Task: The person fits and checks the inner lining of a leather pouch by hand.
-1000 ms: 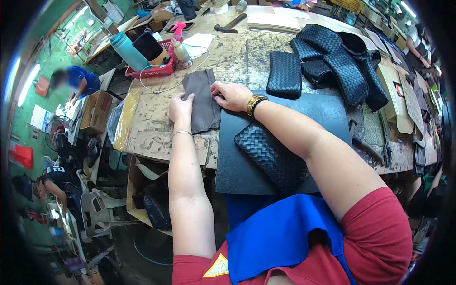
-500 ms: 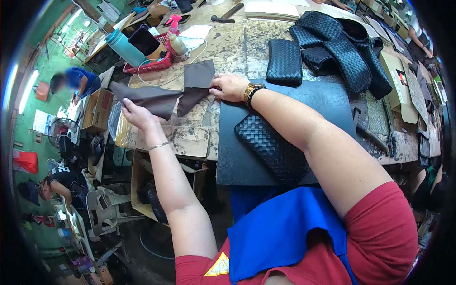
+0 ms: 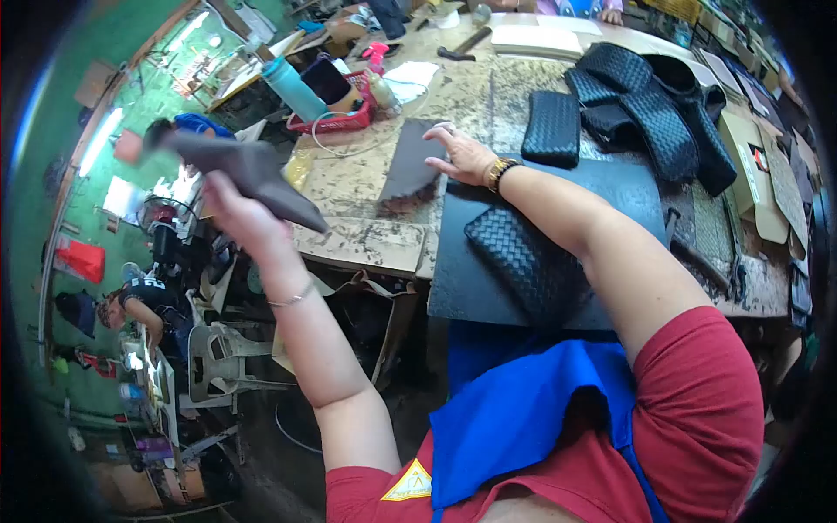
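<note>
Beyond the table's left edge, my left hand (image 3: 244,213) is closed on a dark brown leather piece (image 3: 261,174), which is smeared by motion. My right hand (image 3: 466,157) has its fingers apart and holds nothing. Just left of it, a second brown leather piece (image 3: 405,166) lies on the worn table (image 3: 488,96). Under my right forearm, a black woven leather wallet (image 3: 506,248) rests on a dark board (image 3: 453,292). Another black woven piece (image 3: 551,126) lies at the board's far edge.
Several black woven leather pieces (image 3: 649,113) are heaped at the right. A red basket (image 3: 344,118) with a teal bottle (image 3: 292,87) stands at the back left. A hammer (image 3: 466,44) lies farther back. People sit at the left, near a white chair (image 3: 222,353).
My left hand has lifted its leather piece away to the left, off the table. My right hand has let go of the other piece and spread its fingers. The view has shifted slightly.
</note>
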`<state>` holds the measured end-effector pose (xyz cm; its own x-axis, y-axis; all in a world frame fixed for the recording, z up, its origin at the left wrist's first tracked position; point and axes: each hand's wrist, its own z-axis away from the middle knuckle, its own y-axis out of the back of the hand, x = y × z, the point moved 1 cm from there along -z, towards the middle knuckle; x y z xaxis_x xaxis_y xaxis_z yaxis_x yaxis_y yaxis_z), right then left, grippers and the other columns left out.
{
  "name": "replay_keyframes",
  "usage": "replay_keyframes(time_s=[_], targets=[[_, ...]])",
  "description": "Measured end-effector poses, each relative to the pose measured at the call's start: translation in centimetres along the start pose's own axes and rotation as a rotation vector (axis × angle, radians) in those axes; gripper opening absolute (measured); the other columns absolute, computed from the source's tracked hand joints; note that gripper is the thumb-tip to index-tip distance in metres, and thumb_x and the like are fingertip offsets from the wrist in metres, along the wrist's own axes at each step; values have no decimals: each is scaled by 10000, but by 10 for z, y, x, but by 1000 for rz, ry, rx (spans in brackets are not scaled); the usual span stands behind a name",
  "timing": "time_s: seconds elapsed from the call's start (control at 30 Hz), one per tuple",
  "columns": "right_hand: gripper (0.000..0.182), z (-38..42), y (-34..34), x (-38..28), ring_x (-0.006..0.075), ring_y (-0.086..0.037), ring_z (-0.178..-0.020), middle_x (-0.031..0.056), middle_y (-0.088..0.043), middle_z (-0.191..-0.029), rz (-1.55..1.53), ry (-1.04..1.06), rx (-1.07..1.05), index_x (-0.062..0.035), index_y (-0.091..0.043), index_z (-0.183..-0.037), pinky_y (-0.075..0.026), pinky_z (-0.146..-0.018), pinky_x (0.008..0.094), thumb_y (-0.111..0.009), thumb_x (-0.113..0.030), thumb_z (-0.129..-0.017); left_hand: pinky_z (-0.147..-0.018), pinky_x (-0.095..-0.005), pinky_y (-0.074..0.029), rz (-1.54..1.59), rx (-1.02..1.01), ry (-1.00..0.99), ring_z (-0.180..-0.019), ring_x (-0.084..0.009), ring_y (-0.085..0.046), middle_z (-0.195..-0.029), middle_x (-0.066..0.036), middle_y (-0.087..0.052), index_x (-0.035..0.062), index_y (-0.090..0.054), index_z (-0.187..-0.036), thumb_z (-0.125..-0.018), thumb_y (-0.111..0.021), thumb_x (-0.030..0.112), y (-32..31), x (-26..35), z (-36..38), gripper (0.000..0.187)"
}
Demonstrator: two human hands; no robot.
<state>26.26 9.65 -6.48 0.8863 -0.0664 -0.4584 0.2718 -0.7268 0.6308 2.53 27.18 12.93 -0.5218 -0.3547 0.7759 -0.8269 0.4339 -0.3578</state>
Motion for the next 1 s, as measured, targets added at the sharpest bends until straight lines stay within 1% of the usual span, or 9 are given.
replay_keyframes(time_s=[0.07, 0.17, 0.3, 0.5, 0.57, 0.67, 0.77, 0.8, 1.0], targets=[[510, -6, 15, -18, 349, -593, -1104, 165, -620, -1152, 15, 62, 46, -70, -570, -1231, -461, -979, 435, -515, -501, -965, -797, -308, -499, 47, -77, 50, -921, -156, -606, -1068, -58, -620, 62, -551, -1159, -1025, -514, 297, -21, 4, 39, 273], [604, -9, 76, -92, 268, -586, -1147, 135, -596, -1274, -893, -371, -573, -73, -549, -1313, -443, -1000, 435, -473, -566, -973, -840, -308, -514, 157, -182, 268, -970, -158, -620, -1106, -61, -625, 75, -536, -1198, -1036, -495, 283, -35, -1, 81, 266], [583, 37, 119, -144, 130, -568, -1102, 43, -608, -1228, -1276, -360, -418, -103, -564, -1316, -470, -933, 362, -528, -564, -960, -890, -370, -535, 239, -429, 461, -1030, -220, -640, -1206, -106, -610, 72, -500, -1286, -1050, -435, 269, -61, -6, 123, 314], [192, 95, 139, -125, 10, -575, -841, -57, -671, -906, -1284, -481, -94, -72, -702, -1026, -473, -745, 202, -685, -243, -941, -872, -306, -507, 12, -771, 459, -949, -148, -609, -1149, -81, -622, 17, -494, -1256, -1016, -533, 157, -82, -35, 159, 280], [162, 107, 151, -125, 3, -556, -768, -52, -662, -824, -1128, -462, 59, -26, -714, -922, -475, -665, 202, -722, -187, -910, -820, -307, -501, -397, -706, -76, -923, -176, -606, -1111, -103, -625, -1, -531, -1207, -960, -624, 182, -90, -41, 174, 321], [202, 122, 160, -107, 20, -571, -747, -24, -677, -802, -862, -471, 167, 11, -707, -878, -487, -627, 219, -750, -187, -883, -730, -282, -490, -569, -791, -492, -814, -149, -602, -1002, -75, -645, 12, -611, -1127, -904, -705, 204, -112, -9, 200, 309], [200, 127, 179, -105, 31, -583, -742, 1, -684, -778, -716, -377, 237, 16, -702, -870, -494, -630, 227, -750, -178, -877, -668, -328, -503, -529, -940, -214, -742, -196, -614, -905, -84, -662, 34, -669, -956, -830, -764, 234, -134, 14, 223, 255], [184, 128, 181, -103, 35, -586, -733, 22, -682, -763, -660, -361, 235, 12, -699, -868, -498, -631, 237, -754, -164, -866, -614, -319, -506, -527, -897, -270, -650, -174, -618, -793, -61, -673, 39, -689, -898, -824, -774, 243, -141, 17, 227, 232], [181, 133, 186, -92, 42, -598, -754, 27, -685, -791, -651, -243, 212, -3, -690, -877, -509, -661, 241, -763, -168, -862, -583, -228, -498, -387, -961, 171, -639, -85, -637, -782, -63, -711, -7, -711, -904, -883, -715, 153, -152, 8, 228, 162]])
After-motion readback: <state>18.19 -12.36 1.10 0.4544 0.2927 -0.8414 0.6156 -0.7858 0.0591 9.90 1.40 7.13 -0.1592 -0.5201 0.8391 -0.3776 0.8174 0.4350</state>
